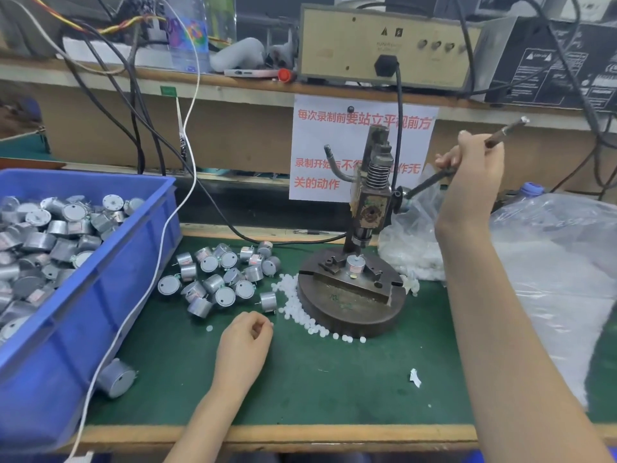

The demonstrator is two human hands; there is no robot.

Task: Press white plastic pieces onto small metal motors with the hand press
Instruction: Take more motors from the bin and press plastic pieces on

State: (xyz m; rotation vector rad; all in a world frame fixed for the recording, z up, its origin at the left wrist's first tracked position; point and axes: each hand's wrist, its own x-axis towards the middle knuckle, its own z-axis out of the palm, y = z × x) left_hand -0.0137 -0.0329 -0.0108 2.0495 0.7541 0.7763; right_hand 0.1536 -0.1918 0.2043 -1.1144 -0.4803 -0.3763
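Lever (430, 182) at 2 o'clock is sitting gripped in right hand (474, 168), wanting a steady pull onto the motor (354, 265); left hand (245, 342) is curling, contents unclear.

Silver motor (355, 264), seemingly upright, under hand press (370, 195)

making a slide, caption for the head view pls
Right hand grips the press lever over a seated motor; left hand rests beside loose white pieces.

Motor (354, 265) seated under the hand press (370, 208)
Right hand (474, 172) grips the raised lever (429, 181); left hand (245, 335) rests curled on the green mat (334, 382), near white plastic pieces (300, 312) strewn against the press base (350, 315) and a heap of loose motors (217, 279).
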